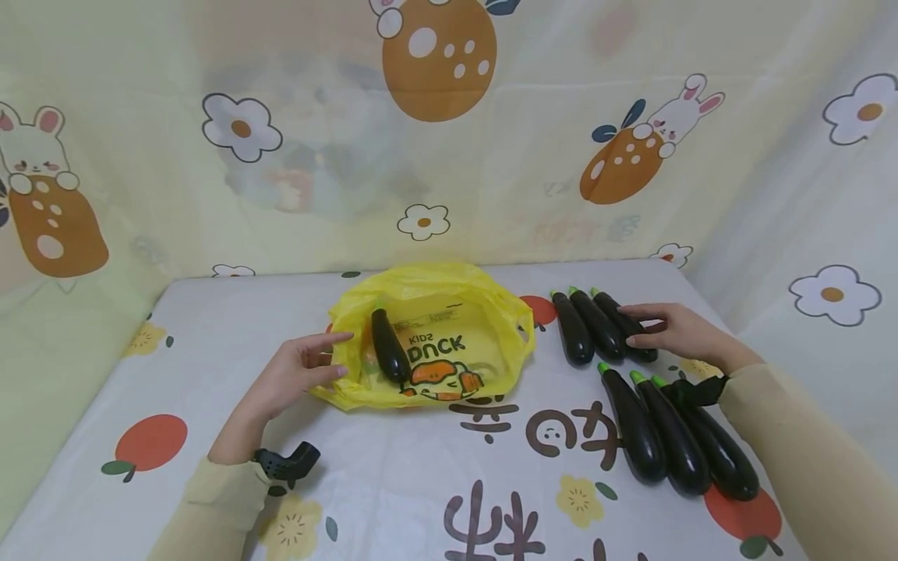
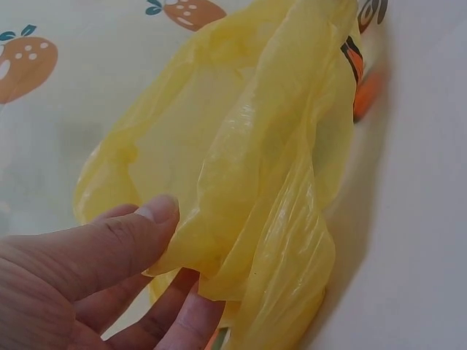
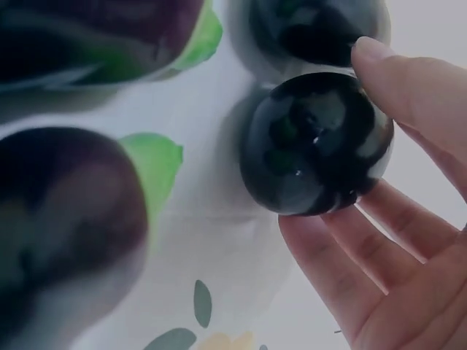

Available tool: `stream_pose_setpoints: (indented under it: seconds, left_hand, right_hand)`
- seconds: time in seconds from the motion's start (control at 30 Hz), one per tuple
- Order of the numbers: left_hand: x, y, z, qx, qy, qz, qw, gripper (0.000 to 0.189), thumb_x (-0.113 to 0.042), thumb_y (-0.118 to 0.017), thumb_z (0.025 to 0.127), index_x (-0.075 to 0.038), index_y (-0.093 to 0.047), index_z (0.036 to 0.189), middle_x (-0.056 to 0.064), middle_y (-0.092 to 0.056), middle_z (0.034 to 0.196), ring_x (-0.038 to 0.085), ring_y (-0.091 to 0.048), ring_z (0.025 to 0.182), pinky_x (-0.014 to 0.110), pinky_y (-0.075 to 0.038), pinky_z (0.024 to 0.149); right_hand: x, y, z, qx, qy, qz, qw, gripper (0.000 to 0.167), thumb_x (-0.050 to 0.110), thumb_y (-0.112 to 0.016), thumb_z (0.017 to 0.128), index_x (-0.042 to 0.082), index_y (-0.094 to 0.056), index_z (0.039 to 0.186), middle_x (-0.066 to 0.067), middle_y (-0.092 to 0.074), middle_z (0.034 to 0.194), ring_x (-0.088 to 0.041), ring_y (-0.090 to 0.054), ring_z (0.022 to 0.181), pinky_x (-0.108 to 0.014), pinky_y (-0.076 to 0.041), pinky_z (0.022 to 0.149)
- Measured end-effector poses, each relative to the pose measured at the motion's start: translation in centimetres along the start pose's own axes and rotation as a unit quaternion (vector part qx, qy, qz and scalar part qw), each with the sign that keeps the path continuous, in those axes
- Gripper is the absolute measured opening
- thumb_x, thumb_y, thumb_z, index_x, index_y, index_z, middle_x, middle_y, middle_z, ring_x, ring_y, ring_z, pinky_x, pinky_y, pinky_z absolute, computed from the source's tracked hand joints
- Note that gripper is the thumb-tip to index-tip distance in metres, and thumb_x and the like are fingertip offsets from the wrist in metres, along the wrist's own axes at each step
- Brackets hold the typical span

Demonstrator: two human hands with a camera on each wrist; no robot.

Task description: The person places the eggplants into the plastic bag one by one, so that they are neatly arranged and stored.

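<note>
A yellow plastic bag (image 1: pixel 505 312) lies with its mouth open in the middle of the table, and one eggplant (image 1: pixel 389 347) rests inside it. At the bag's left edge, my left hand (image 1: pixel 295 374) holds the rim between thumb and fingers; the left wrist view shows the thin plastic (image 2: pixel 233 189) in that hold. My right hand (image 1: pixel 677 331) grips the rightmost eggplant (image 3: pixel 310 146) of the back row, thumb on one side and fingers on the other. Two more eggplants (image 1: pixel 573 331) lie beside it on the left.
Closer to me on the right lies a front row of three eggplants (image 1: pixel 672 440), under the right wrist. A printed white cloth (image 1: pixel 393 475) covers the table. Patterned curtain walls (image 1: pixel 337 187) stand at the back and both sides.
</note>
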State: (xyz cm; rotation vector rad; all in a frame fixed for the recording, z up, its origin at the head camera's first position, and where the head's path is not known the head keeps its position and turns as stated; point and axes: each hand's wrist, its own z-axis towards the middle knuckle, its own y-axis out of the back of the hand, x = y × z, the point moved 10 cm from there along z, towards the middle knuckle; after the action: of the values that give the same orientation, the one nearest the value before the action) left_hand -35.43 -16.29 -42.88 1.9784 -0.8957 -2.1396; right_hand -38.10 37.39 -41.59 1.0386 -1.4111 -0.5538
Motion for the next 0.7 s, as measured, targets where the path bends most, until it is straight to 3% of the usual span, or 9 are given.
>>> stream_pose_setpoints:
  seconds: [0.47, 0.7]
  left_hand:
    - [0.0, 0.1, 0.0, -0.003, -0.004, -0.005, 1.0, 0.052, -0.012, -0.075, 0.093, -0.008, -0.06, 0.143, 0.021, -0.057, 0.147, 0.037, -0.064, 0.118, 0.024, -0.056, 0.076]
    - [0.1, 0.1, 0.0, 0.0, 0.001, -0.009, 1.0, 0.052, -0.011, -0.075, 0.093, -0.008, -0.06, 0.143, 0.021, -0.059, 0.145, 0.031, -0.066, 0.11, 0.026, -0.057, 0.075]
  right_hand:
    - [-0.6, 0.6, -0.4, -0.013, -0.025, -0.001, 0.9996, 0.066, 0.033, -0.069, 0.098, 0.001, -0.046, 0.152, -0.037, -0.044, 0.151, -0.058, -0.051, 0.13, -0.062, -0.052, 0.098]
    - [-0.7, 1.9, -1.1, -0.026, -0.046, 0.01, 0.9985, 0.072, 0.038, -0.065, 0.1, 0.002, -0.037, 0.156, -0.038, -0.039, 0.153, -0.06, -0.046, 0.132, -0.07, -0.045, 0.102]
